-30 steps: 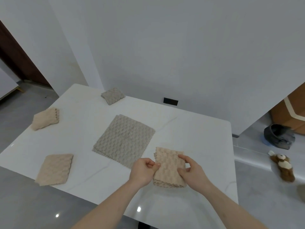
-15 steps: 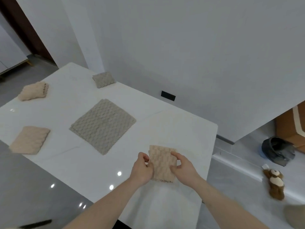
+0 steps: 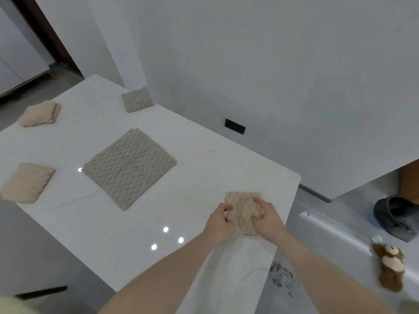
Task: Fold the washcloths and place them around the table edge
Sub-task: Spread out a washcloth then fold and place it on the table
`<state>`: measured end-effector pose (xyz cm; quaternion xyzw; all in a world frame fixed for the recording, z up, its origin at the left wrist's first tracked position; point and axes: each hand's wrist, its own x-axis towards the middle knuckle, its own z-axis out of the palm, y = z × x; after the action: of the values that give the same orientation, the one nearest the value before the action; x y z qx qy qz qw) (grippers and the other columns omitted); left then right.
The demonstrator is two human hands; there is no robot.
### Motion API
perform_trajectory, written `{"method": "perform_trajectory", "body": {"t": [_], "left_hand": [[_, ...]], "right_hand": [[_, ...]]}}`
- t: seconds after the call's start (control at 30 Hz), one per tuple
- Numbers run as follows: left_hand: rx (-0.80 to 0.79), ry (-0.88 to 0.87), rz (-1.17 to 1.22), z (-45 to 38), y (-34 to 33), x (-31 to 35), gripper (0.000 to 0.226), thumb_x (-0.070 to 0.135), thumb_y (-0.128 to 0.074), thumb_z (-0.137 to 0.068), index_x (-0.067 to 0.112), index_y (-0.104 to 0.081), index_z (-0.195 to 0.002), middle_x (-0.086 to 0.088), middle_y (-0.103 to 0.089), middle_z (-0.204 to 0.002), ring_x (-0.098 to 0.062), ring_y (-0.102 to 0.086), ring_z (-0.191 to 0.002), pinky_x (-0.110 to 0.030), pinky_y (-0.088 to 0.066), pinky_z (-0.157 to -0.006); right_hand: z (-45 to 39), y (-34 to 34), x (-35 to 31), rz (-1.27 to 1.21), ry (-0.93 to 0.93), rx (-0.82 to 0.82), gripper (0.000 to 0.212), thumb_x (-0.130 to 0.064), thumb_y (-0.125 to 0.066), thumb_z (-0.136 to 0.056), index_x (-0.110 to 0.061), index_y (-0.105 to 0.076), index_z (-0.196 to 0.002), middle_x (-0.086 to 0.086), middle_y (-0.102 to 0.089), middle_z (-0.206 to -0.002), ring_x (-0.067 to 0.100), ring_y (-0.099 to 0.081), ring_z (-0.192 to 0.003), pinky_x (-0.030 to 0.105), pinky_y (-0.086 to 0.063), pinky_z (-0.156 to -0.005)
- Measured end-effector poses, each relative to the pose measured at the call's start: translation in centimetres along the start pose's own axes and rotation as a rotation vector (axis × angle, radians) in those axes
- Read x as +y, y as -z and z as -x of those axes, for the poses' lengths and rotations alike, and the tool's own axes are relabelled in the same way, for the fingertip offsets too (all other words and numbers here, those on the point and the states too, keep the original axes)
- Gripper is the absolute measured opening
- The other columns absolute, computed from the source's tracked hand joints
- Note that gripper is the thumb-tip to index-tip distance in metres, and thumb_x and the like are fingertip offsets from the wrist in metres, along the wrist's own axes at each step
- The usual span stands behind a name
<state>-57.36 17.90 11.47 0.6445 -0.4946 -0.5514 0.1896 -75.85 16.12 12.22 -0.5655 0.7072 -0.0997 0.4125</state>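
You pinch the folded cloth (image 3: 243, 209) with both hands, left (image 3: 218, 225) and right (image 3: 268, 220), near the table (image 3: 288, 189) edge; careless release may unfold it

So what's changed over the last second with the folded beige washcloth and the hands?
Both hands, left and right, carried the folded beige textured washcloth rightward toward the white marble table's right edge, gripping it throughout. The unfolded grey washcloth and three folded ones along the far and left edges stayed put.
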Motion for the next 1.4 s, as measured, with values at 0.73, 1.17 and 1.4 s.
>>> {"method": "perform_trajectory", "body": {"t": [0.73,1.17,1.4], "left_hand": [[0.033,0.054,-0.307,1.0,6.1,-4.8,0.036,0.012,-0.053,-0.093,0.026,-0.061,-0.125,0.011,-0.042,-0.134,-0.013,-0.054,-0.111,-0.021,-0.045,-0.089],[0.147,0.104,-0.441,8.5,16.6,-11.6,0.033,0.014,-0.057,-0.093,0.027,-0.059,-0.124,0.005,-0.036,-0.15,-0.014,-0.053,-0.12,-0.02,-0.042,-0.094],[0.132,0.147,-0.754,5.6,26.6,-14.7,0.043,0.023,-0.057,-0.09,0.025,-0.055,-0.133,0.002,-0.015,-0.164,-0.024,-0.032,-0.142,-0.032,-0.045,-0.1]], "right_hand": [[-4.2,-1.0,3.7,0.563,-0.032,-0.316,0.077,-0.023,-0.046,-0.095,-0.026,-0.004,-0.16,-0.008,0.011,-0.167,0.026,0.008,-0.154,0.05,-0.015,-0.123],[-0.7,-3.5,-1.0,0.424,-0.002,-0.308,0.07,-0.027,-0.049,-0.098,-0.021,-0.015,-0.158,-0.001,0.001,-0.167,0.024,-0.011,-0.153,0.036,-0.022,-0.122],[4.1,-11.0,-7.9,0.358,0.116,-0.312,0.069,-0.035,-0.055,-0.095,-0.027,-0.024,-0.156,-0.003,-0.004,-0.166,0.024,-0.037,-0.143,0.032,-0.034,-0.114]]}}
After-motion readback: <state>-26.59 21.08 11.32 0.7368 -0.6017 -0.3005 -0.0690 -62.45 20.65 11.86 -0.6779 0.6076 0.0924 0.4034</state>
